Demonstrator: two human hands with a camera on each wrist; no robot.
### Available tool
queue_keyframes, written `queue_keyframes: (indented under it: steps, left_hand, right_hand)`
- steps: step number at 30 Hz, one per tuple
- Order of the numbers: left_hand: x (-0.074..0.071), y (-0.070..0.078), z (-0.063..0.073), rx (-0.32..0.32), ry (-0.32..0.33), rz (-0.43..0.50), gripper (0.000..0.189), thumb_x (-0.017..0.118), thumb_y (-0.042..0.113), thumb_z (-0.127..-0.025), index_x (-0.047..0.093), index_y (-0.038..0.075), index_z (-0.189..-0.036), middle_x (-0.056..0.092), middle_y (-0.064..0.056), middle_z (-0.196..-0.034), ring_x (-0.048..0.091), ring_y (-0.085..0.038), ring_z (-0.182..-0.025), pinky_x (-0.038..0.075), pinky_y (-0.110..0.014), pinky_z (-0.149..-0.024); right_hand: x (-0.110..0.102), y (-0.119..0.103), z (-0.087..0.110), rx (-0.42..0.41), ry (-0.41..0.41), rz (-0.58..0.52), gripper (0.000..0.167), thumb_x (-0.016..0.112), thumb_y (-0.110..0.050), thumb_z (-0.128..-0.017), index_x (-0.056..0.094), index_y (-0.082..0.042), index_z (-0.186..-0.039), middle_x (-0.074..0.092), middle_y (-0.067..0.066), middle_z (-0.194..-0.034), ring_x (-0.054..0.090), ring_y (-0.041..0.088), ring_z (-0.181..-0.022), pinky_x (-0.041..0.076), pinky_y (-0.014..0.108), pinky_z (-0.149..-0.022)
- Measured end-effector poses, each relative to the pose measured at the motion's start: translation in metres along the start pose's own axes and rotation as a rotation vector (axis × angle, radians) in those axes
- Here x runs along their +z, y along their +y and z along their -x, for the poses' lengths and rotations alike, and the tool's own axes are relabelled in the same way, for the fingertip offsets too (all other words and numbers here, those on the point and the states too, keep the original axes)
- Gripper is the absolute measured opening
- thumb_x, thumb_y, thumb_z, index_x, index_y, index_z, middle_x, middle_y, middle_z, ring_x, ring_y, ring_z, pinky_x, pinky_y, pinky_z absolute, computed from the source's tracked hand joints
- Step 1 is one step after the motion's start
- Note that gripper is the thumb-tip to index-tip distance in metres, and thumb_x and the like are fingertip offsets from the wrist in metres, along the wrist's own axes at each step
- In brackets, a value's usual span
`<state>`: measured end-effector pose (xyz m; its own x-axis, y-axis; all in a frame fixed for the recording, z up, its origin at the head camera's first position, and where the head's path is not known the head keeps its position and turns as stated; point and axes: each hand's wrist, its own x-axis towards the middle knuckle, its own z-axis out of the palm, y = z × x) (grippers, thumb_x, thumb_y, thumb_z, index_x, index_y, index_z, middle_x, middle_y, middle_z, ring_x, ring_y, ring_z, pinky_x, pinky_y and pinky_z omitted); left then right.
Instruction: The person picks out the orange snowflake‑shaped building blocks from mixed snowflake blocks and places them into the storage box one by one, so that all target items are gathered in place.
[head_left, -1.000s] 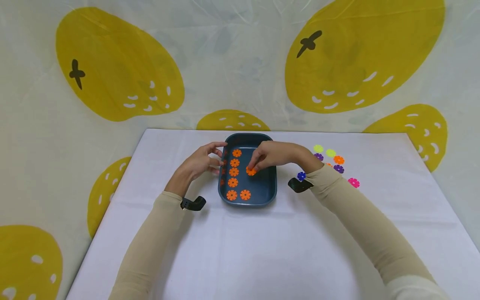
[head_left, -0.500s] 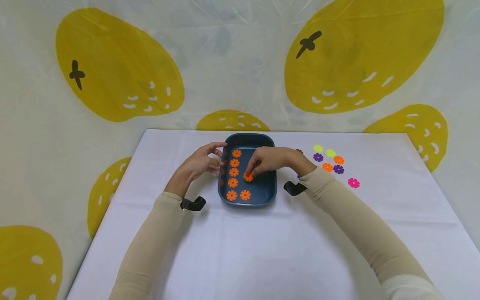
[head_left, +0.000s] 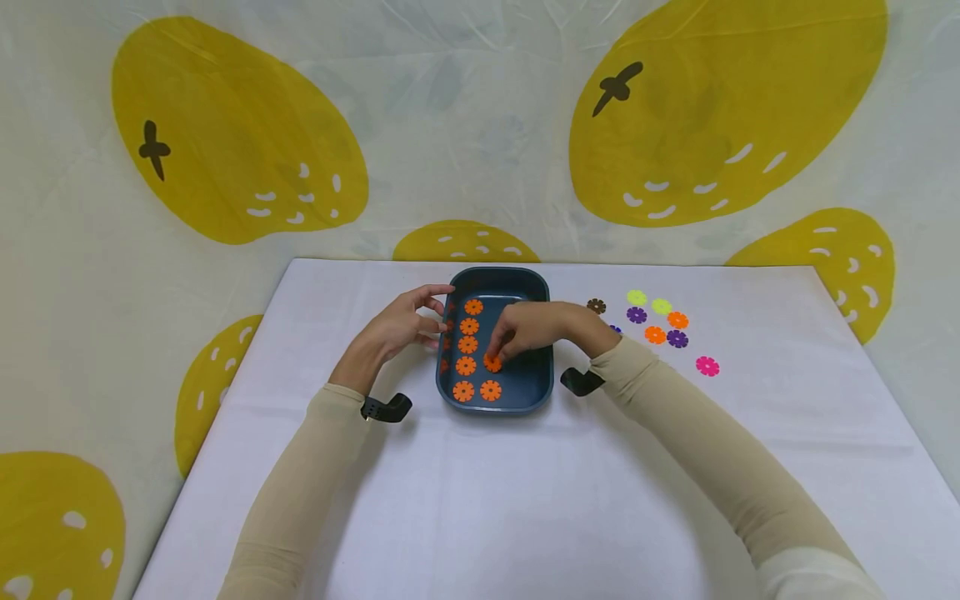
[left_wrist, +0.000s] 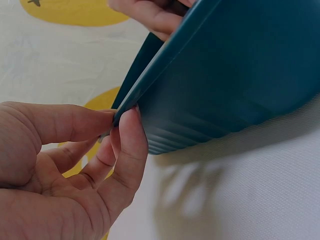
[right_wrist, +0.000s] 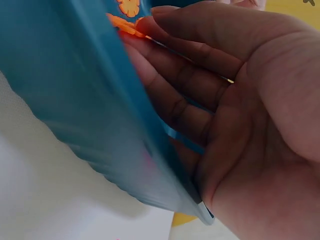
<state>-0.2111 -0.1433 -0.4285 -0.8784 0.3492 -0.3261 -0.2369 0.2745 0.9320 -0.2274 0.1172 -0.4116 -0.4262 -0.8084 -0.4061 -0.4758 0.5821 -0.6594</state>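
A dark blue rectangular tray (head_left: 525,387) stands near the table's far side. Down its left side runs a column of several orange notched building discs (head_left: 468,344), with another disc (head_left: 491,391) beside the lowest. My left hand (head_left: 405,323) pinches the tray's left rim between thumb and fingers, as the left wrist view shows. Reaching over the right rim, my right hand (head_left: 531,325) has its fingertips down on one more orange disc (head_left: 492,362), partly covered by them. In the right wrist view this disc (right_wrist: 125,24) sits at the fingertips, the thumb tip close by.
Loose discs lie on the white table (head_left: 480,500) right of the tray: brown (head_left: 596,307), yellow (head_left: 637,297), purple (head_left: 677,338), orange (head_left: 655,335) and pink (head_left: 707,366). A blue one is mostly hidden by the right sleeve. A patterned cloth (head_left: 465,125) hangs behind.
My right hand has shifted toward me and slightly left inside the tray, bringing the orange disc beside the column, just above the lower right one. My left hand stays on the rim.
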Motion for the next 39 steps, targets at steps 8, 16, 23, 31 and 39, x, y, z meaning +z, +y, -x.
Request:
queue_keyframes:
  steps: [8, 16, 23, 31, 39]
  left_hand:
    - [0.001, 0.0, -0.001, -0.005, 0.005, -0.007, 0.073, 0.059, -0.012, -0.087, 0.046, 0.02, -0.151, 0.044, -0.015, -0.122, 0.061, -0.03, -0.103, 0.06, -0.034, -0.072]
    - [0.0, 0.0, 0.0, 0.003, 0.008, -0.005, 0.073, 0.059, -0.012, -0.086, 0.047, 0.02, -0.151, 0.045, -0.014, -0.121, 0.061, -0.03, -0.103, 0.06, -0.034, -0.071]
    - [-0.001, 0.0, 0.0, 0.003, 0.014, -0.018, 0.074, 0.059, -0.012, -0.086, 0.046, 0.021, -0.152, 0.045, -0.013, -0.12, 0.061, -0.03, -0.102, 0.061, -0.037, -0.074]
    - [0.0, 0.001, 0.0, 0.003, 0.014, -0.024, 0.074, 0.058, -0.012, -0.087, 0.045, 0.019, -0.153, 0.044, -0.013, -0.12, 0.061, -0.029, -0.101, 0.061, -0.041, -0.077]
    - [0.001, 0.003, 0.0, -0.016, 0.01, -0.027, 0.072, 0.06, -0.011, -0.088, 0.046, 0.02, -0.152, 0.044, -0.015, -0.122, 0.06, -0.03, -0.1, 0.061, -0.04, -0.078]
  right_hand:
    - [-0.002, -0.002, -0.002, 0.025, -0.001, 0.023, 0.027, 0.066, -0.015, -0.098, 0.073, -0.008, -0.123, 0.074, 0.002, -0.113, 0.067, 0.011, -0.1, 0.055, 0.031, -0.094]
    - [-0.007, -0.007, 0.007, 0.03, 0.036, 0.032, 0.029, 0.066, -0.016, -0.099, 0.071, -0.006, -0.125, 0.073, 0.006, -0.118, 0.066, 0.013, -0.102, 0.055, 0.033, -0.095]
    - [-0.014, -0.008, 0.024, -0.005, 0.091, -0.003, 0.031, 0.064, -0.016, -0.1, 0.068, -0.005, -0.128, 0.07, 0.011, -0.124, 0.067, 0.015, -0.108, 0.055, 0.036, -0.097]
    - [-0.023, 0.001, 0.051, 0.005, 0.171, -0.07, 0.029, 0.065, -0.018, -0.1, 0.068, -0.011, -0.127, 0.071, 0.008, -0.122, 0.068, 0.016, -0.109, 0.055, 0.038, -0.097]
    - [-0.032, 0.017, 0.087, 0.063, 0.235, -0.129, 0.03, 0.063, -0.02, -0.101, 0.068, -0.01, -0.128, 0.072, 0.006, -0.116, 0.067, 0.021, -0.104, 0.055, 0.046, -0.094]
